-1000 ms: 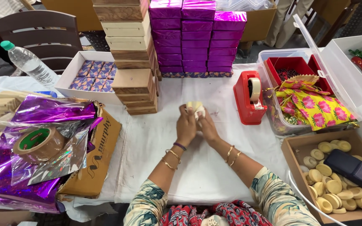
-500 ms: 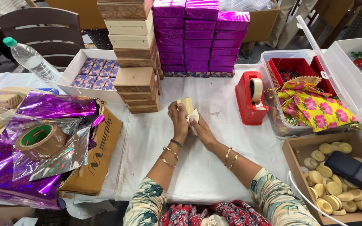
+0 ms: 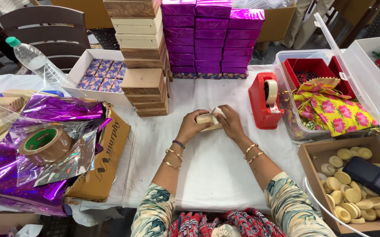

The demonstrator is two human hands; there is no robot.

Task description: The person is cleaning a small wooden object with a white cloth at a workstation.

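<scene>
Head view. Both hands meet at the middle of the counter [image 3: 207, 166], which is spread with a white cloth. The left hand [image 3: 193, 127] and the right hand [image 3: 230, 123] are closed together around a small pale wooden box [image 3: 207, 119], fingers curled over its ends, holding it just above the cloth. Behind them rise a stack of wooden boxes [image 3: 141, 57] and a stack of purple wrapped boxes [image 3: 212, 37]. A red tape dispenser [image 3: 265, 101] stands just to the right. At far left, a roll of brown tape [image 3: 45, 142] lies on purple foil sheets [image 3: 45, 131].
</scene>
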